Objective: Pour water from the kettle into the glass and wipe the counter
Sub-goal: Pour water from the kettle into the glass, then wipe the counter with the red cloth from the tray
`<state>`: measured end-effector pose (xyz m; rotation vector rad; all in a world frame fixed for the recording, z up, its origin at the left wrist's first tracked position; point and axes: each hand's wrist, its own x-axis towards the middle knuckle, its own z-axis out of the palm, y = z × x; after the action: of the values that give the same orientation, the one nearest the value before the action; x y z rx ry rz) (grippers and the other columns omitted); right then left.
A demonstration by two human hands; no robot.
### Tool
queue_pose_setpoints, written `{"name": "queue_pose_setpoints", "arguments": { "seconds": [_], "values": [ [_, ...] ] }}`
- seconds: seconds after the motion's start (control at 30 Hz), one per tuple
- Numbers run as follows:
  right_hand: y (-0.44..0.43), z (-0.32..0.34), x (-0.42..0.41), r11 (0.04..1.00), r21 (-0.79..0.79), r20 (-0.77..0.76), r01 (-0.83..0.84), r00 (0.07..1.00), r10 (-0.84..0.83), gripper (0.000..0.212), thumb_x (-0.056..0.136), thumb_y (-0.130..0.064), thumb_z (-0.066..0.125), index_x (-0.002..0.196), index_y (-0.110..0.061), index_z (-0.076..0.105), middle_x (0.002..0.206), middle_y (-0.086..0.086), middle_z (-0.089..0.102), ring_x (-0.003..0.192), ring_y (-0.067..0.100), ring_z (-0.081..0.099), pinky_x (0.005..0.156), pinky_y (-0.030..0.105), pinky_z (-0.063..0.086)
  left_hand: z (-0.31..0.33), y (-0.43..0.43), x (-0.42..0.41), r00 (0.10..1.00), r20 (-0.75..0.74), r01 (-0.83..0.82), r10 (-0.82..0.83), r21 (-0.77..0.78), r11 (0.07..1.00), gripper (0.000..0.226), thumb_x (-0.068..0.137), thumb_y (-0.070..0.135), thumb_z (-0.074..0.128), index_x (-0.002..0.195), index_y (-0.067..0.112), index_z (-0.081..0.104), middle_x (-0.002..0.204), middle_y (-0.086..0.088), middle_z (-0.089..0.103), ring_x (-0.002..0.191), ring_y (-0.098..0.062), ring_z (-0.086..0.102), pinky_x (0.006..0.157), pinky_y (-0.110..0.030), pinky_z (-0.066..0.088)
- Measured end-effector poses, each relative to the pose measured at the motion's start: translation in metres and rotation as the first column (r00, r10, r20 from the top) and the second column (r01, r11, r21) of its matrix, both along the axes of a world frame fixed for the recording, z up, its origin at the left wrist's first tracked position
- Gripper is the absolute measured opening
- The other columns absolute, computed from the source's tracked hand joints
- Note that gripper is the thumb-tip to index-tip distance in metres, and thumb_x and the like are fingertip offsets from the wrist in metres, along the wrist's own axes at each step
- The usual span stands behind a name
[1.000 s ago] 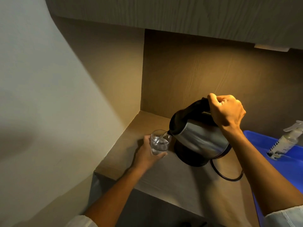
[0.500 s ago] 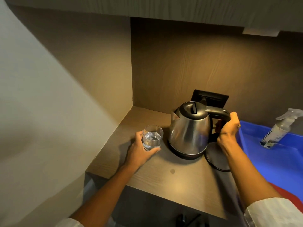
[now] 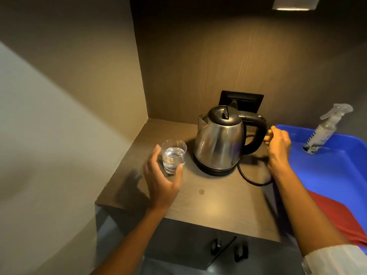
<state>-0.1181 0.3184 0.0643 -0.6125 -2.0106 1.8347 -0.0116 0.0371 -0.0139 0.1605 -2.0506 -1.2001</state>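
Observation:
The steel kettle (image 3: 218, 139) with a black lid and handle stands upright on its black base at the back of the wooden counter (image 3: 218, 207). To its left, a clear glass (image 3: 174, 155) partly filled with water stands on the counter. My left hand (image 3: 160, 179) is cupped loosely around the glass. Its thumb is by the lower right side and its fingers are spread a little off the left side. My right hand (image 3: 278, 143) hovers just right of the kettle handle, off it, with the fingers loosely curled and nothing in them.
A blue tray (image 3: 341, 175) lies at the right with a clear spray bottle (image 3: 325, 132) standing in it and a red cloth (image 3: 337, 217) at its near end. The black cord (image 3: 250, 179) loops from the base. A small water drop (image 3: 201, 191) sits mid-counter. Walls close the left and back.
The kettle went from tilted and pouring to upright on its base. My right hand has let go of the handle, and my left hand has loosened around the glass.

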Motion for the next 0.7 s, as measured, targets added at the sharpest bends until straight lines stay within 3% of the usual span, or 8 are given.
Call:
{"name": "queue_pose_setpoints", "arguments": {
  "seconds": [0.1,0.23,0.33,0.43,0.5,0.57,0.63,0.7],
  "values": [
    [0.024,-0.006,0.031,0.959,0.276,0.012,-0.066,0.998,0.065,0.006,0.084,-0.031,0.059,0.083,-0.028,0.064,0.087,-0.001,0.068,0.089,0.020,0.064,0.080,0.041,0.051,0.011,0.034,0.012,0.976,-0.179,0.088,-0.123,-0.192,0.977,0.050,0.078,0.011,0.074,0.124,0.014,0.054,0.130,-0.001,0.059,0.119,-0.016,0.052,0.098,-0.040,0.046],
    [0.073,-0.013,0.067,0.735,0.647,0.199,-0.203,0.975,0.093,0.014,0.082,-0.014,0.064,0.093,-0.021,0.070,0.088,0.004,0.069,0.087,0.027,0.063,0.079,0.037,0.048,0.021,0.088,0.007,0.920,-0.131,0.300,-0.370,-0.371,0.879,0.034,0.078,0.010,0.070,0.110,0.017,0.064,0.116,0.004,0.068,0.107,-0.017,0.059,0.091,-0.038,0.044],
    [0.114,-0.014,0.089,0.477,0.815,0.404,-0.329,0.913,-0.062,0.033,0.077,-0.030,0.068,0.108,-0.021,0.071,0.107,0.014,0.068,0.109,0.038,0.057,0.090,0.046,0.044,0.025,0.126,0.001,0.873,-0.043,0.420,-0.487,-0.444,0.792,0.031,0.076,0.014,0.067,0.106,0.019,0.066,0.104,0.007,0.068,0.104,-0.016,0.057,0.088,-0.033,0.039],
    [0.157,-0.013,0.115,0.356,0.742,0.662,-0.568,0.702,-0.262,0.067,0.078,-0.055,0.066,0.138,-0.031,0.050,0.141,0.015,0.044,0.132,0.034,0.034,0.102,0.046,0.029,0.028,0.169,-0.003,0.801,0.043,0.537,-0.597,-0.491,0.685,0.030,0.077,0.017,0.065,0.107,0.021,0.064,0.100,0.007,0.067,0.103,-0.017,0.054,0.085,-0.035,0.038],
    [0.170,-0.014,0.129,0.388,0.639,0.767,-0.664,0.586,-0.261,0.071,0.077,-0.063,0.063,0.140,-0.039,0.043,0.153,0.010,0.028,0.142,0.029,0.019,0.109,0.046,0.020,0.031,0.196,-0.003,0.753,0.092,0.596,-0.652,-0.517,0.615,0.030,0.077,0.018,0.064,0.107,0.021,0.064,0.101,0.007,0.067,0.106,-0.019,0.054,0.085,-0.038,0.039],
    [0.173,-0.015,0.134,0.457,0.620,0.773,-0.637,0.597,-0.215,0.064,0.071,-0.063,0.070,0.127,-0.038,0.052,0.147,0.008,0.033,0.139,0.027,0.023,0.108,0.045,0.022,0.035,0.215,-0.003,0.713,0.134,0.641,-0.689,-0.522,0.562,0.030,0.078,0.020,0.061,0.108,0.021,0.064,0.103,0.005,0.066,0.109,-0.021,0.055,0.087,-0.041,0.039],
    [0.174,-0.013,0.135,0.583,0.608,0.723,-0.539,0.680,-0.124,0.051,0.064,-0.050,0.083,0.101,-0.031,0.054,0.116,0.009,0.050,0.113,0.027,0.046,0.091,0.039,0.037,0.037,0.228,0.000,0.682,0.162,0.678,-0.714,-0.506,0.533,0.031,0.080,0.024,0.060,0.111,0.022,0.063,0.108,0.006,0.066,0.112,-0.020,0.053,0.091,-0.041,0.040],
    [0.174,-0.009,0.142,0.733,0.505,0.628,-0.456,0.777,0.051,0.049,0.056,-0.033,0.089,0.081,-0.026,0.048,0.083,0.007,0.057,0.079,0.026,0.052,0.068,0.036,0.042,0.038,0.235,0.000,0.654,0.162,0.714,-0.739,-0.455,0.532,0.033,0.084,0.026,0.062,0.116,0.021,0.061,0.118,0.004,0.064,0.118,-0.019,0.051,0.095,-0.040,0.041]
  ]
}}
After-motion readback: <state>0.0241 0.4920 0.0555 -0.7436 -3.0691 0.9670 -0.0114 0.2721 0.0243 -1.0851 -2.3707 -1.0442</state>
